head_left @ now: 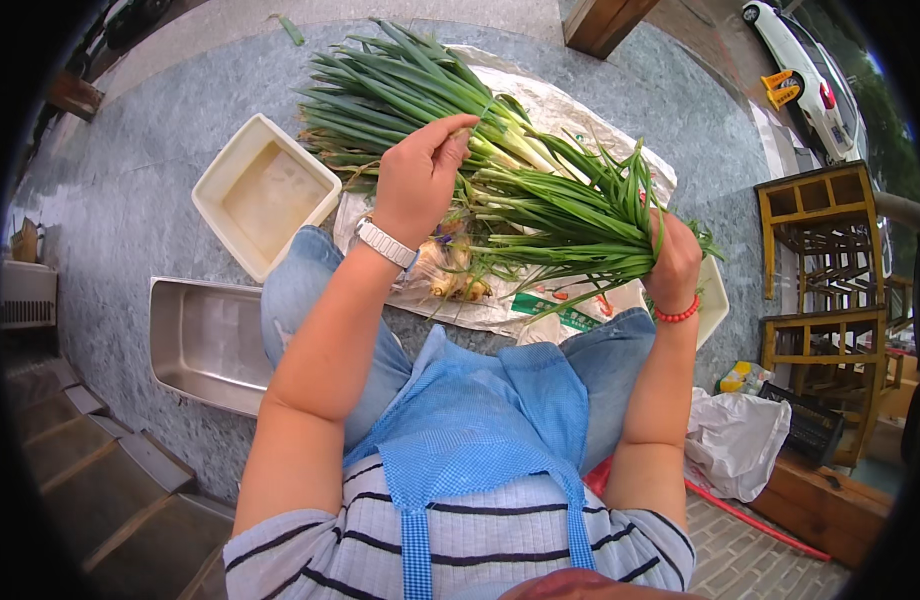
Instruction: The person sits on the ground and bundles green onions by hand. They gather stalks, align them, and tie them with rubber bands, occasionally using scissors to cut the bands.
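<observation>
My right hand, with a red bead bracelet at its wrist, grips a bunch of thin flat green leaves, probably garlic chives, whose pale ends point left. Over a large pile of scallions is my left hand, wearing a white watch; its thumb and forefinger are pinched together near the scallions' pale stalks. Whether something thin is between those fingertips I cannot tell. Below the hands, a clear plastic bag with yellowish pieces in it lies on a white woven sack spread on the floor.
A whitish plastic tub stands at the left, above a steel basin. Another pale tub is partly hidden beyond my right hand. Wooden stools, a white plastic bag and a black crate are at the right.
</observation>
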`<action>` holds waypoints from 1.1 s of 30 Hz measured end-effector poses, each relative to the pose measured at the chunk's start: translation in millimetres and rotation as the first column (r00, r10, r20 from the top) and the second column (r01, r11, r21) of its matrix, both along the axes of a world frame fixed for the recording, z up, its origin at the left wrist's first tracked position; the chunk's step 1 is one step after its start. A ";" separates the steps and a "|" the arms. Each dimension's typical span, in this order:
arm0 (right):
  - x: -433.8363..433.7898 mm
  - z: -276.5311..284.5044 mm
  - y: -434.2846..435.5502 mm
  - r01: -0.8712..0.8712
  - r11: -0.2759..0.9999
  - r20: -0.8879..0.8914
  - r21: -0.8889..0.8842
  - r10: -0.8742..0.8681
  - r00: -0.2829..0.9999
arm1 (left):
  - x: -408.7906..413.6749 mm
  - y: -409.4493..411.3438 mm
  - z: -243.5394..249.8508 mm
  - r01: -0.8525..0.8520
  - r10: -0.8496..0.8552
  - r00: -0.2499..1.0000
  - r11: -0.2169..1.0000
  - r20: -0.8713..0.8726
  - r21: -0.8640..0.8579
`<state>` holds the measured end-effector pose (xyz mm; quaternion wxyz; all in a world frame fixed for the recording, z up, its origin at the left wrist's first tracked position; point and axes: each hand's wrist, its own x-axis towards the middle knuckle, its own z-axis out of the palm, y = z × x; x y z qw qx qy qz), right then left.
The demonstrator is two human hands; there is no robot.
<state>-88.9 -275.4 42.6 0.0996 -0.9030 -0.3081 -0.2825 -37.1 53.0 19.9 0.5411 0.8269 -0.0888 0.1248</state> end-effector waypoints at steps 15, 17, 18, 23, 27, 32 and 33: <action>-17.5 22.1 35.4 -0.171 0.983 0.039 -0.064 0.174 0.984 | 3.2 7.4 -14.8 0.256 -0.246 0.962 0.963 -0.122 0.078; -17.9 21.0 34.6 -0.181 0.982 0.024 -0.054 0.182 0.983 | 7.5 8.2 -6.8 0.351 -0.354 0.879 0.934 -0.319 -0.068; -16.9 20.7 34.8 -0.181 0.983 0.025 -0.038 0.182 0.983 | 4.4 7.1 4.7 0.323 -0.336 0.865 0.941 -0.372 -0.098; -14.2 12.3 20.2 -0.112 0.993 -0.051 -0.025 0.111 0.993 | 4.6 6.5 3.9 0.298 -0.372 0.852 0.923 -0.369 -0.243; -13.4 9.5 13.0 -0.099 0.995 -0.074 -0.028 0.096 0.993 | 5.2 5.5 1.5 0.266 -0.480 0.787 0.831 -0.388 -0.489; -13.6 6.5 9.5 -0.092 0.996 -0.056 -0.008 0.092 0.994 | 4.8 6.1 3.7 0.198 -0.489 0.781 0.784 -0.389 -0.588; -13.5 7.0 10.8 -0.091 0.996 -0.063 -0.008 0.090 0.994 | 4.7 5.6 1.9 0.185 -0.474 0.796 0.783 -0.377 -0.594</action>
